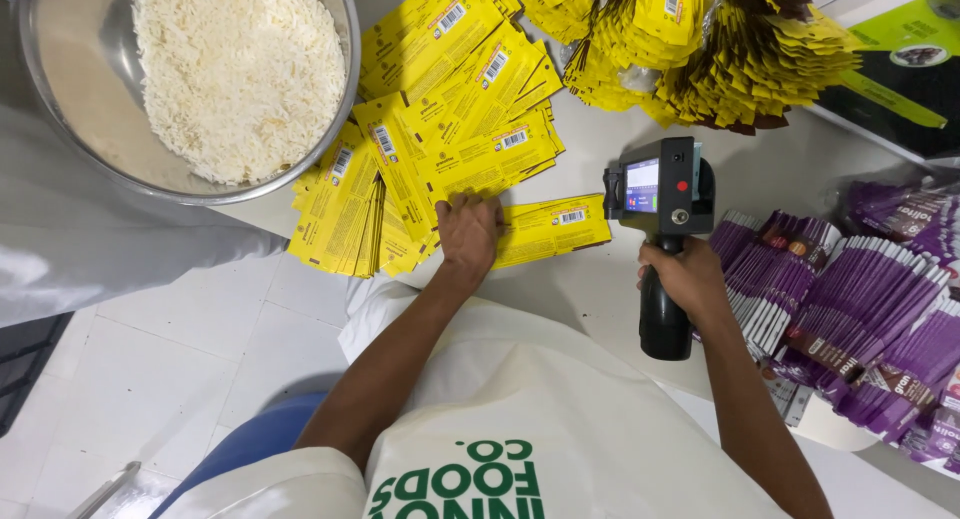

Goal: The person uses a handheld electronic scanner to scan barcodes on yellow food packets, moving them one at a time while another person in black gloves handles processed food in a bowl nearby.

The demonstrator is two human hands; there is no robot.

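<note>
My left hand (468, 233) lies flat on a single yellow pouch (555, 227) on the white table (600, 289), fingers pressing its left end. Behind it is a fanned pile of yellow pouches (440, 109). My right hand (686, 277) grips the black handle of a handheld printer (662, 191), which has a small screen and a red button. The printer head sits just right of the single pouch's end.
A steel bowl of white rice (230, 69) stands at the back left. More yellow pouches (720, 49) are heaped at the back right. Purple pouches (860, 319) fan out along the right. A green and black box (900, 69) is at the far right. Tiled floor (170, 359) lies below left.
</note>
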